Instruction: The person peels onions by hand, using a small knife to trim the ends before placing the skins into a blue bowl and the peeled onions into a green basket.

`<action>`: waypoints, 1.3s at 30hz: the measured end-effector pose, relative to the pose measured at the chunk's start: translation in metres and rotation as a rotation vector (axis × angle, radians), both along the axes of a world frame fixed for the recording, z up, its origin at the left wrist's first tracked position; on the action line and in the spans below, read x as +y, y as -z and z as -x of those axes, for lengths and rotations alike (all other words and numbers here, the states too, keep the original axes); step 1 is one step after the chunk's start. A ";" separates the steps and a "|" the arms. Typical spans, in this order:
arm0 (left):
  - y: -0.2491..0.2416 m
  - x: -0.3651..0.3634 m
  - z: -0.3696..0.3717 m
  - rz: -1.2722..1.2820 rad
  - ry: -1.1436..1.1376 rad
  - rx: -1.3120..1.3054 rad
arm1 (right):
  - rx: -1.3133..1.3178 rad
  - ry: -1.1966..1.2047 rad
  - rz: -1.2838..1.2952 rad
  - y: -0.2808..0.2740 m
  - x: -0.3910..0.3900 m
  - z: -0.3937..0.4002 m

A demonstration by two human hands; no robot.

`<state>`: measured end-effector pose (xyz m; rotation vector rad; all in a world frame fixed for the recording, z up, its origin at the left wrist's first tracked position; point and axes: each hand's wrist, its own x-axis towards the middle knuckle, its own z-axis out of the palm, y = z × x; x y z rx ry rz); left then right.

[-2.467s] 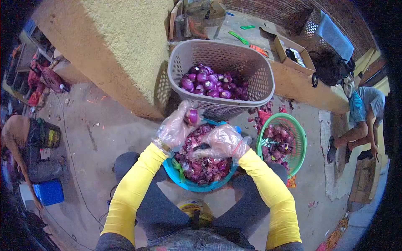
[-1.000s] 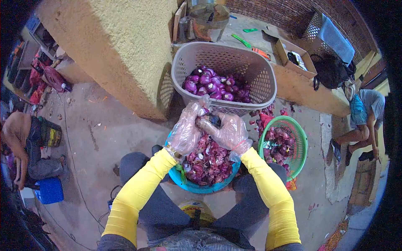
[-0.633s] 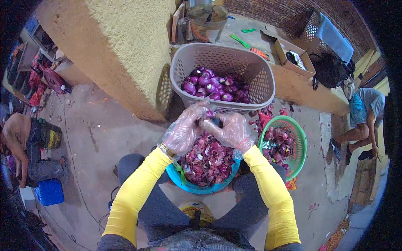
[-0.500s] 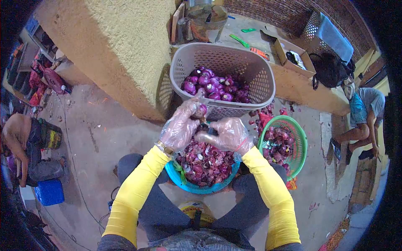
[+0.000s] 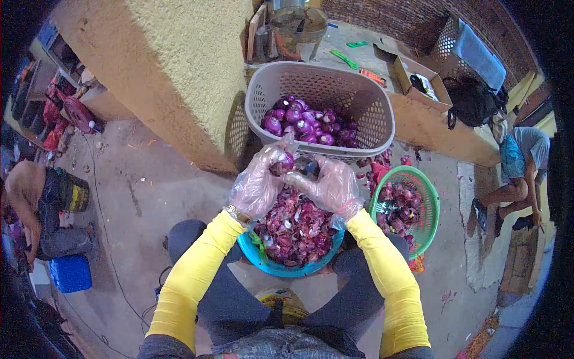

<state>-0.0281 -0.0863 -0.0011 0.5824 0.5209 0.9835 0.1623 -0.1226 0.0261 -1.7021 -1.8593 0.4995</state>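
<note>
My left hand (image 5: 259,182), in a clear plastic glove, is closed around a red onion (image 5: 287,161). Close beside it, my gloved right hand (image 5: 335,184) grips a small dark tool (image 5: 311,169); its working end is hard to make out. Both hands are over a blue basin (image 5: 290,272) heaped with onion skins (image 5: 293,233). Just beyond them stands a grey-brown perforated basket (image 5: 323,78) with peeled purple onions (image 5: 308,122) inside. To the right, a green colander (image 5: 433,206) contains darker, skin-covered onions (image 5: 397,206).
A rough yellow pillar (image 5: 185,66) rises left of the basket. Behind, a ledge carries a cardboard box (image 5: 421,90), green-handled items (image 5: 344,58) and a large container (image 5: 296,30). People sit at far left (image 5: 48,209) and far right (image 5: 526,161). A blue box (image 5: 70,274) stands left.
Both hands have risen slightly toward the basket. My right hand has turned, with the dark tool now higher and further right. The onion stays in my left hand.
</note>
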 end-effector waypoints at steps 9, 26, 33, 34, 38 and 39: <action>-0.001 -0.001 -0.005 -0.012 0.012 -0.080 | -0.010 0.019 0.023 0.007 0.002 0.003; 0.011 0.000 -0.002 -0.086 0.013 -0.016 | 0.084 -0.085 -0.008 0.016 0.000 0.003; 0.005 -0.003 -0.004 -0.074 0.048 0.004 | -0.062 -0.148 -0.019 0.017 0.003 -0.005; 0.001 -0.004 -0.004 -0.074 0.049 0.003 | -0.055 -0.158 -0.016 0.013 0.002 -0.006; 0.004 -0.001 0.003 -0.021 0.144 0.027 | 0.023 -0.156 -0.033 0.007 0.000 -0.009; 0.005 0.000 0.003 -0.049 0.176 0.041 | -0.003 -0.153 -0.022 0.006 0.000 -0.009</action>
